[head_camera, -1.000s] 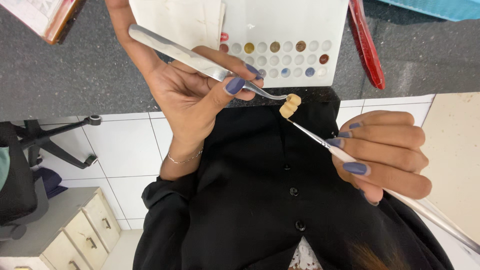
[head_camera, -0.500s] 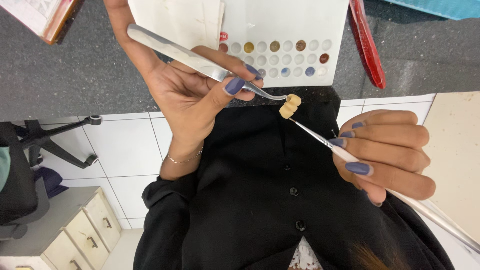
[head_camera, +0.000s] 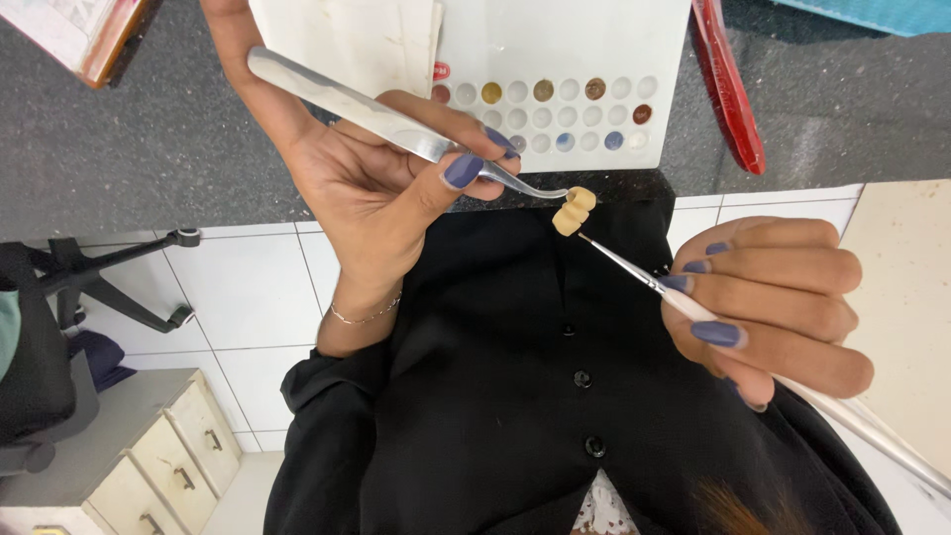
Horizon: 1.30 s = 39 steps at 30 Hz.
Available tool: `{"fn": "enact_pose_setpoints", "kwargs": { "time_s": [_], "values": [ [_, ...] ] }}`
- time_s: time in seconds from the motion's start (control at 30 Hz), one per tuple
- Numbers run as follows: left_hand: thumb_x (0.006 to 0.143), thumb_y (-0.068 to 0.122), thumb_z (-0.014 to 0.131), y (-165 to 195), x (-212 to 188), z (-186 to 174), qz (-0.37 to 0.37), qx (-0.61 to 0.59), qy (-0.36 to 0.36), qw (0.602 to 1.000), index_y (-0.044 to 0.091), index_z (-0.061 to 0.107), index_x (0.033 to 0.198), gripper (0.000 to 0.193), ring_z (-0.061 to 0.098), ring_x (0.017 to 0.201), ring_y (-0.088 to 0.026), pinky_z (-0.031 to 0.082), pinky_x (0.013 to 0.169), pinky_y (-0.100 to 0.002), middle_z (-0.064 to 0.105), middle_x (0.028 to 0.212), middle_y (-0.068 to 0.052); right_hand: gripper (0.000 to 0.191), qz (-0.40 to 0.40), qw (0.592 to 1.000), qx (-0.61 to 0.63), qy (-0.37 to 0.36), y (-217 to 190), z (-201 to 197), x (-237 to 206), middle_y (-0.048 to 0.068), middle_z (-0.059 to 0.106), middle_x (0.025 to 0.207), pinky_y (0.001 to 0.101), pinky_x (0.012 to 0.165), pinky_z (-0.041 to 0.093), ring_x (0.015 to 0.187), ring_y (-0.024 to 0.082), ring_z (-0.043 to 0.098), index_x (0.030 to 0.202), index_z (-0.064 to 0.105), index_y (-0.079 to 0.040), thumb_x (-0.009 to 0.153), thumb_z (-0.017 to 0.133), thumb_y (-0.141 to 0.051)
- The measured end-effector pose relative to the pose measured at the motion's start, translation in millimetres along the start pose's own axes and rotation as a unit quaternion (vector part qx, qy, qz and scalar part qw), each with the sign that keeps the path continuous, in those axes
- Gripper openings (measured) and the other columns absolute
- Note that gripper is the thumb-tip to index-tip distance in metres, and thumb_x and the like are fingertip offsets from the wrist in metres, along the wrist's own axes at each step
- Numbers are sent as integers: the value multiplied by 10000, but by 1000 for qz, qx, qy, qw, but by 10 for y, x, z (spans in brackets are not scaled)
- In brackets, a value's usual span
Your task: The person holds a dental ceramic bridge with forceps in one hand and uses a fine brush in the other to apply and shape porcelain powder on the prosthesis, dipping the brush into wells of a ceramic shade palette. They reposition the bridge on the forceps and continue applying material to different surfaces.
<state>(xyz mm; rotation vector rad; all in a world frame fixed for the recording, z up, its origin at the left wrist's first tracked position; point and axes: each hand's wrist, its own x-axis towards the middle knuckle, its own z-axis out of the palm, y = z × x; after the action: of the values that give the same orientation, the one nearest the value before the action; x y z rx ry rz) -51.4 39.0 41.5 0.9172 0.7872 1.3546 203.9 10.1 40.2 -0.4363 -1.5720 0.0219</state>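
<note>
My left hand (head_camera: pixel 381 188) grips long metal tweezers (head_camera: pixel 376 114) whose curved tips clamp a small cream-coloured dental crown piece (head_camera: pixel 573 210) in mid-air over my black shirt. My right hand (head_camera: pixel 768 302) holds a thin white-handled brush (head_camera: pixel 634 269). The brush's fine tip touches the lower side of the cream piece. Both hands have purple-painted nails, and a thin bracelet circles my left wrist.
A white palette tray (head_camera: pixel 565 59) with small wells of brown, yellow and blue colours lies on the dark grey counter (head_camera: pixel 149 139). A red tool (head_camera: pixel 728 84) lies right of it. A drawer unit (head_camera: pixel 129 466) and a chair base (head_camera: pixel 119 277) stand on the tiled floor.
The brush tip has stayed at the cream piece. My right hand has shifted very slightly; the tweezers hold steady.
</note>
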Motion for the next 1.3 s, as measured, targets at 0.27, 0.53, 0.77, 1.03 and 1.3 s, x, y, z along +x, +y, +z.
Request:
{"fn": "enact_pose_setpoints", "kwargs": {
  "time_s": [0.27, 0.53, 0.77, 1.03, 1.3],
  "values": [
    [925, -98, 729, -14, 9, -3, 9, 6, -5, 1000, 189, -420, 1373, 1266, 826, 973, -318, 718, 785, -408, 742, 1114, -213, 340, -4, 1000, -1, 11, 23, -8, -34, -16, 520, 562, 254, 509, 399, 578, 133, 471, 879, 455, -123, 1087, 472, -392],
    [898, -88, 749, 1, 34, 16, 4, -20, 6, 1000, 185, -429, 1357, 1294, 826, 955, -302, 722, 779, -395, 735, 1107, -190, 315, -10, 998, -47, 37, 158, -131, -90, 8, 513, 630, 270, 510, 364, 593, 137, 430, 912, 453, -135, 1094, 448, -392],
    [914, -96, 730, 15, 14, 16, 6, 10, 0, 1000, 182, -400, 1387, 1256, 830, 945, -315, 720, 778, -406, 747, 1077, -203, 315, 69, 992, -101, -34, 442, -261, -262, 48, 528, 596, 348, 579, 388, 605, 208, 486, 911, 492, -109, 1080, 491, -375],
    [897, -127, 717, -42, 21, -7, 23, -10, -5, 1000, 218, -375, 1400, 1251, 823, 937, -346, 719, 768, -461, 722, 1105, -243, 461, 144, 981, -95, -85, 345, -157, -204, 101, 590, 606, 316, 573, 364, 643, 226, 507, 781, 541, -76, 1053, 524, -448],
    [904, -122, 723, -70, 22, -20, 38, -6, -17, 999, 203, -368, 1400, 1241, 818, 941, -345, 716, 795, -475, 732, 1097, -217, 504, 168, 978, -88, -84, 340, -189, -248, 108, 603, 607, 304, 561, 367, 665, 222, 530, 743, 562, -34, 1027, 564, -450]
  ]
}}
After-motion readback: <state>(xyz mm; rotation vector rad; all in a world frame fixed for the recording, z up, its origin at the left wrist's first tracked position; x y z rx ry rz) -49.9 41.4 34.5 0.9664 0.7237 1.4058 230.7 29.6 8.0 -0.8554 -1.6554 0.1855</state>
